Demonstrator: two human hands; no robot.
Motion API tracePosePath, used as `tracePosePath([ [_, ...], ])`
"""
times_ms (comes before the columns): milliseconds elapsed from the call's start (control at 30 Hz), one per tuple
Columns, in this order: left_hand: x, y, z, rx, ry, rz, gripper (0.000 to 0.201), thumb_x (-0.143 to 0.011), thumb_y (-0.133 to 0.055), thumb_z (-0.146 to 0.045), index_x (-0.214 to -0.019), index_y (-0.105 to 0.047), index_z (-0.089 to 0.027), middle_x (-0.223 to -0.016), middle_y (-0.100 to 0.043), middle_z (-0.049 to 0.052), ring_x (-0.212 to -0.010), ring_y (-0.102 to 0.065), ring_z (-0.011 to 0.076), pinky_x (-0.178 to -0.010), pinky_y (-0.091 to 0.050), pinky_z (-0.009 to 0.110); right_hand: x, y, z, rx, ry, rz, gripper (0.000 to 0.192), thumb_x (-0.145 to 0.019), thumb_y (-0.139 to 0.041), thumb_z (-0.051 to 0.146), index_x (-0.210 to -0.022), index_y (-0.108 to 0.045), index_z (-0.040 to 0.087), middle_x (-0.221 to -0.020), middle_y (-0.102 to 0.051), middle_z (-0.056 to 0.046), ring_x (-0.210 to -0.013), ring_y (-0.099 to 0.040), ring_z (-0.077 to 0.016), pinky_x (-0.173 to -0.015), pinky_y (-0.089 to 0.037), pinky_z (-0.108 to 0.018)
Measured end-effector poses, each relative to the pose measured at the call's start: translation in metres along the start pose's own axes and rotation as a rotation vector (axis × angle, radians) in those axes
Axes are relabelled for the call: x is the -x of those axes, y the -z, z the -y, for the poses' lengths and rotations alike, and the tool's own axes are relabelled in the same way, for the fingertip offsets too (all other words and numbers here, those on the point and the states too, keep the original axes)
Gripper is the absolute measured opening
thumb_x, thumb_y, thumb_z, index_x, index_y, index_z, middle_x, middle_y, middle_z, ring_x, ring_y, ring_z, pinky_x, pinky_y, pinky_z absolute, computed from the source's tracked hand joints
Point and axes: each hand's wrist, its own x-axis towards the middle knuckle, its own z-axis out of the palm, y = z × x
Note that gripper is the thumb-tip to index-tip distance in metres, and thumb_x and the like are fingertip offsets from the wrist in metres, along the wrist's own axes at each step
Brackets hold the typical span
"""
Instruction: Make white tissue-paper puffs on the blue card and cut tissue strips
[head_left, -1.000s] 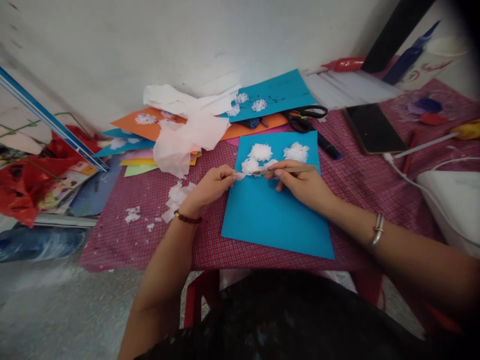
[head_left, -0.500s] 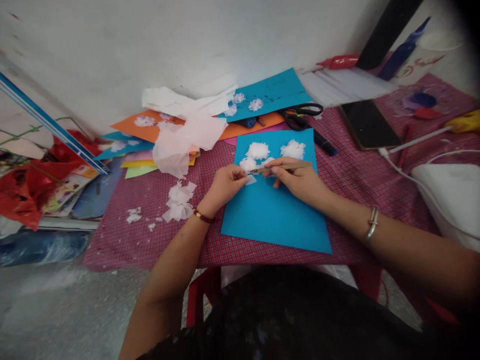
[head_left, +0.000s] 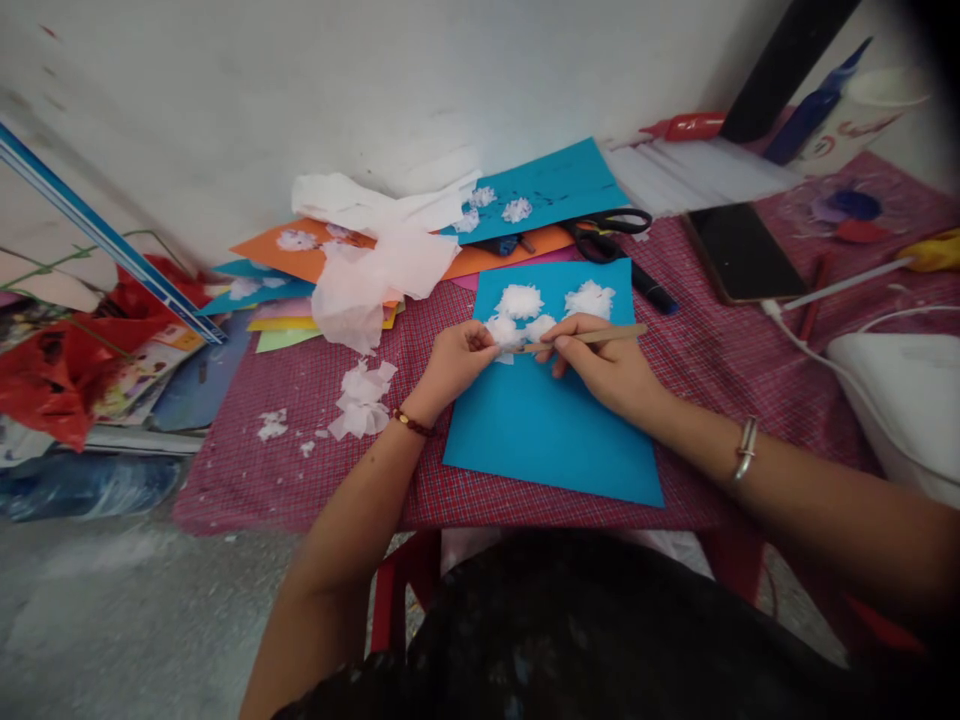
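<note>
At the centre of the frame a smooth blue card sheet (head_left: 551,430) lies flat on the table (head_left: 300,480), which is covered in a fine red checked cloth. Three fluffy white tissue puffs (head_left: 520,301) sit near the sheet's upper edge, soft and ragged in outline. The left hand (head_left: 454,362) pinches a small scrap of white tissue (head_left: 504,354) between fingertips, just below the lowest puff. The right hand (head_left: 604,365) is closed around a thin wooden stick (head_left: 592,337), held nearly level with its tip pointing left at that scrap. Both hands rest over the sheet's upper half; its lower half is bare, and its lower edge lies close to the near table edge.

To the left, torn tissue bits (head_left: 361,400) lie loose on the cloth. In the upper middle a crumpled thin white tissue sheet (head_left: 375,270) drapes over a fan of orange, yellow and blue papers (head_left: 495,262). Black-handled scissors (head_left: 611,232) and a dark marker (head_left: 652,290) lie just above the sheet's upper right corner. Further right a dark flat phone (head_left: 739,252) lies near a white cable (head_left: 810,355). Open cloth shows between the sheet and the phone.
</note>
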Motion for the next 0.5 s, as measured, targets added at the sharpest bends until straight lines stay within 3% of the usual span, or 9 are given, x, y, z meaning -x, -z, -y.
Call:
tracePosePath([
  [200, -0.002, -0.001, 0.004, 0.023, -0.018, 0.001, 0.016, -0.073, -0.065, -0.007, -0.063, -0.057, -0.016, -0.062, -0.059, -0.002, -0.06, -0.052, 0.0088, -0.057, -0.04, 0.022, 0.002, -0.001, -0.01, 0.238, 0.065, 0.116, 0.018, -0.096, -0.048, 0.03, -0.099, -0.064, 0.024, -0.09, -0.073, -0.002, -0.065, -0.064, -0.0157, -0.061, -0.051, -0.033],
  [367, -0.001, -0.003, 0.012, -0.001, -0.024, -0.067, 0.015, -0.08, -0.063, -0.015, -0.067, -0.055, -0.017, -0.063, -0.056, -0.002, -0.061, -0.054, 0.0101, -0.056, -0.041, 0.022, 0.01, 0.0, -0.011, 0.497, 0.327, 0.182, 0.022, -0.099, -0.045, 0.027, -0.107, -0.065, 0.024, -0.106, -0.074, -0.005, -0.092, -0.07, -0.0204, -0.079, -0.055, -0.035],
  [500, 0.001, -0.002, 0.015, 0.044, 0.046, -0.072, 0.023, -0.092, -0.053, -0.029, -0.07, -0.05, -0.019, -0.063, -0.053, -0.002, -0.057, -0.057, 0.0109, -0.05, -0.044, 0.022, 0.014, -0.002, -0.009, 0.747, 0.467, 0.241, 0.03, -0.103, -0.038, 0.028, -0.108, -0.067, 0.019, -0.106, -0.074, -0.01, -0.094, -0.069, -0.0234, -0.077, -0.055, -0.036],
])
